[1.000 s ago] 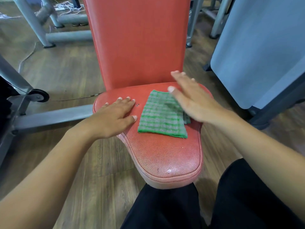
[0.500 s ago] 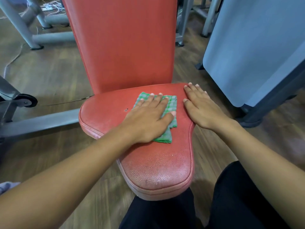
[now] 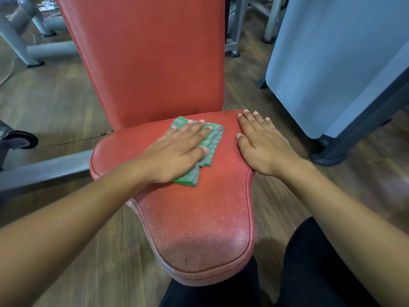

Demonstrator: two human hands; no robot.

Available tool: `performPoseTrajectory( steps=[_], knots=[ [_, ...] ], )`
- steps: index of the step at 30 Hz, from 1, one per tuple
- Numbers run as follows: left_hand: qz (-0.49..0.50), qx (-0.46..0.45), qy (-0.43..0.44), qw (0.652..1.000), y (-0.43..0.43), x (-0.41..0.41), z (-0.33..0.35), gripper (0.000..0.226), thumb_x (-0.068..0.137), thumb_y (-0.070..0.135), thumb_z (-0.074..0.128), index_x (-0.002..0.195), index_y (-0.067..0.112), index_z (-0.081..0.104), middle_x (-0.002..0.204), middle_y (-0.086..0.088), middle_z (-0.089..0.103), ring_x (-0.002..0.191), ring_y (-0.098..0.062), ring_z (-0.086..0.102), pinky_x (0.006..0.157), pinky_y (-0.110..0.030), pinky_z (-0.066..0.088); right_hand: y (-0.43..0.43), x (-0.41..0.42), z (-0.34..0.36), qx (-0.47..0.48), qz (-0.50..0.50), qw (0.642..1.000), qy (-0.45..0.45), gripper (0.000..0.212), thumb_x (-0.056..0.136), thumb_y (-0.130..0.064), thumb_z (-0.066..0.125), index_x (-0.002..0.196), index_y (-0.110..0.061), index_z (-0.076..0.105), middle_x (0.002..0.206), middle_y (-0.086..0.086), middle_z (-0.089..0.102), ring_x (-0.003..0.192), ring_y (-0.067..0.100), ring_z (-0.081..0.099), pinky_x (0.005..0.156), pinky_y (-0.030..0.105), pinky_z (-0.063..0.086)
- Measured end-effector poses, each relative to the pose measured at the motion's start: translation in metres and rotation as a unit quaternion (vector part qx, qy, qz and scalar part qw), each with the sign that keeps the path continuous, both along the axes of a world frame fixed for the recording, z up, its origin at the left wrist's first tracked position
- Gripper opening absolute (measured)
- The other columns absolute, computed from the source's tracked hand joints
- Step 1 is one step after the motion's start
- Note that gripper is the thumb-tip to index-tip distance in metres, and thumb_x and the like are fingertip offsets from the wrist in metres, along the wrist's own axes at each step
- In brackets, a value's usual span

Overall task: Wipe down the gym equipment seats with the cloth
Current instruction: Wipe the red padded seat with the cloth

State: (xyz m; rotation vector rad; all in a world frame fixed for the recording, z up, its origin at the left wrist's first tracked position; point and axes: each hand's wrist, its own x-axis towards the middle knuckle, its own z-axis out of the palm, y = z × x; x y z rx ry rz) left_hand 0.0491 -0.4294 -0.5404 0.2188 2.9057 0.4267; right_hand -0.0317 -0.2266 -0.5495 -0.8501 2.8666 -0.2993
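Note:
A red padded seat [image 3: 194, 220] with a tall red backrest [image 3: 150, 60] fills the middle of the head view. A folded green checked cloth [image 3: 210, 145] lies on the back half of the seat. My left hand [image 3: 177, 151] lies flat on the cloth, fingers straight, pressing it against the pad. My right hand [image 3: 263, 145] rests flat on the seat's right rear edge, beside the cloth and not touching it.
Grey metal frame bars [image 3: 44, 171] run along the wooden floor to the left, with a small black wheel [image 3: 21, 139]. A pale blue panel on a dark base [image 3: 332, 63] stands close on the right. My dark trouser legs [image 3: 309, 273] stand at the seat's front.
My left hand moved from the seat's left side onto the cloth and pushed it toward the backrest. My right hand left the cloth and settled on the seat's right edge.

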Motion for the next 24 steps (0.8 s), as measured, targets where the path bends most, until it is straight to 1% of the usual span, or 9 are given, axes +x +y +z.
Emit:
performPoseTrajectory(
  steps=[3, 5, 8, 11, 14, 17, 20, 22, 24],
  knots=[
    [0.075, -0.023, -0.006, 0.997, -0.011, -0.020, -0.004, 0.057, 0.101, 0.041, 0.023, 0.153, 0.026, 0.004, 0.161, 0.005, -0.003, 0.146, -0.010, -0.007, 0.118, -0.032, -0.005, 0.000, 0.001, 0.000, 0.000, -0.003, 1.000, -0.001, 0.057, 0.103, -0.034, 0.018, 0.154, -0.012, 0.005, 0.161, 0.005, -0.003, 0.148, 0.016, -0.006, 0.117, 0.031, -0.008],
    [0.091, -0.043, 0.009, 0.995, 0.006, -0.036, -0.006, 0.058, 0.101, 0.040, 0.023, 0.153, 0.024, 0.004, 0.161, 0.002, -0.002, 0.147, -0.013, -0.005, 0.118, -0.035, -0.003, 0.000, 0.001, 0.001, 0.003, -0.004, 1.000, -0.003, 0.057, 0.103, -0.034, 0.018, 0.154, -0.013, 0.004, 0.161, 0.005, -0.003, 0.148, 0.016, -0.006, 0.117, 0.031, -0.008],
    [0.042, -0.037, 0.023, 0.998, 0.028, -0.037, -0.005, 0.060, 0.100, 0.041, 0.024, 0.153, 0.024, 0.003, 0.161, 0.004, -0.004, 0.147, -0.011, -0.007, 0.117, -0.033, -0.005, 0.001, 0.001, 0.001, 0.013, -0.003, 1.000, 0.000, 0.057, 0.103, -0.036, 0.017, 0.154, -0.013, 0.004, 0.162, 0.004, -0.003, 0.148, 0.015, -0.006, 0.118, 0.032, -0.008],
    [-0.003, -0.010, 0.016, 1.000, 0.009, -0.012, -0.004, 0.060, 0.098, 0.047, 0.021, 0.152, 0.028, 0.003, 0.160, 0.008, -0.005, 0.145, -0.007, -0.009, 0.117, -0.030, -0.007, 0.001, 0.001, 0.000, 0.015, -0.003, 1.000, 0.002, 0.058, 0.103, -0.036, 0.016, 0.154, -0.014, 0.004, 0.162, 0.003, -0.002, 0.148, 0.014, -0.006, 0.118, 0.033, -0.008],
    [0.055, -0.019, -0.001, 0.998, -0.021, -0.012, -0.005, 0.070, 0.088, 0.053, 0.016, 0.152, 0.028, 0.005, 0.160, 0.007, -0.002, 0.146, -0.008, -0.006, 0.118, -0.032, -0.004, 0.000, 0.000, -0.001, 0.012, -0.005, 1.000, 0.007, 0.058, 0.102, -0.036, 0.016, 0.154, -0.013, 0.004, 0.161, 0.003, -0.002, 0.148, 0.015, -0.005, 0.118, 0.033, -0.009],
    [0.115, -0.058, 0.012, 0.992, -0.013, -0.034, -0.010, 0.063, 0.096, 0.048, 0.022, 0.153, 0.024, 0.008, 0.161, 0.001, 0.002, 0.147, -0.015, 0.000, 0.119, -0.037, 0.001, 0.000, 0.000, 0.000, 0.012, -0.007, 1.000, 0.008, 0.058, 0.102, -0.036, 0.016, 0.154, -0.014, 0.004, 0.161, 0.003, -0.002, 0.148, 0.015, -0.005, 0.118, 0.033, -0.009],
    [0.076, -0.041, 0.032, 0.996, 0.014, -0.035, -0.010, 0.060, 0.099, 0.043, 0.025, 0.153, 0.024, 0.006, 0.161, 0.004, -0.001, 0.147, -0.012, -0.004, 0.117, -0.034, -0.003, 0.001, 0.000, 0.001, 0.020, -0.007, 1.000, 0.004, 0.058, 0.102, -0.037, 0.016, 0.154, -0.015, 0.003, 0.162, 0.002, -0.003, 0.148, 0.014, -0.006, 0.118, 0.035, -0.009],
    [0.027, -0.014, 0.033, 0.999, 0.012, -0.015, -0.010, 0.062, 0.096, 0.049, 0.022, 0.153, 0.027, 0.005, 0.160, 0.008, -0.004, 0.146, -0.008, -0.008, 0.116, -0.029, -0.007, 0.002, 0.000, 0.001, 0.022, -0.007, 1.000, 0.003, 0.058, 0.102, -0.037, 0.015, 0.154, -0.015, 0.003, 0.162, 0.001, -0.003, 0.148, 0.013, -0.006, 0.118, 0.035, -0.010],
    [0.010, 0.008, 0.038, 0.999, -0.006, 0.007, -0.007, 0.073, 0.085, 0.058, 0.013, 0.152, 0.031, 0.006, 0.159, 0.012, -0.003, 0.145, -0.004, -0.008, 0.115, -0.026, -0.007, 0.001, 0.000, 0.001, 0.024, -0.007, 1.000, 0.003, 0.058, 0.102, -0.037, 0.015, 0.154, -0.016, 0.003, 0.162, 0.001, -0.003, 0.148, 0.013, -0.006, 0.118, 0.036, -0.010]
  ],
)
